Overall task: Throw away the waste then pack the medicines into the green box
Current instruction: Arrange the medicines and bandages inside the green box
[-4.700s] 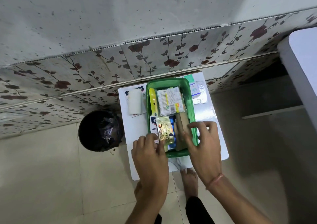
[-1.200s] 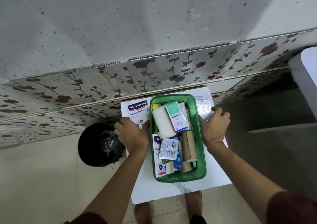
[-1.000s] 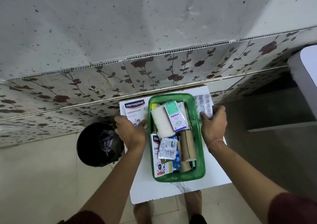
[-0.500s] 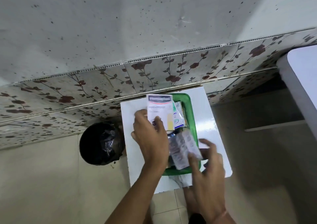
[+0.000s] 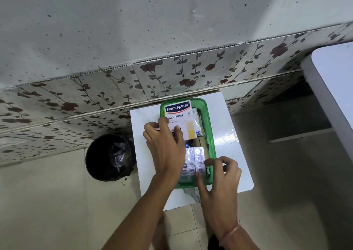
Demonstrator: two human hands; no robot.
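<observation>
The green box (image 5: 209, 135) is sitting on a small white table (image 5: 235, 150), crowded with packets. A white Hansaplast carton (image 5: 178, 115) is lying across its far end, and the left hand (image 5: 164, 148) is gripping that carton's near edge, thumb on one side and fingertips curled over the printed face. Just right of those fingers a silver pill strip (image 5: 194, 161) is lying flat over the box's near half, and the right hand (image 5: 219, 181) is pinching the strip's near right corner between thumb and forefinger, the other fingers loosely bent above the rim. Between the carton and the strip a brown roll (image 5: 200, 141) and something blue are peeking out; more foil packets are showing beyond the carton's right edge. The left hand is covering the box's left wall, so what lies beneath it cannot be told. Well left of the left hand's knuckles a black bin (image 5: 110, 157) with a dark liner is standing on the floor, against the flowered wall (image 5: 191, 71).
</observation>
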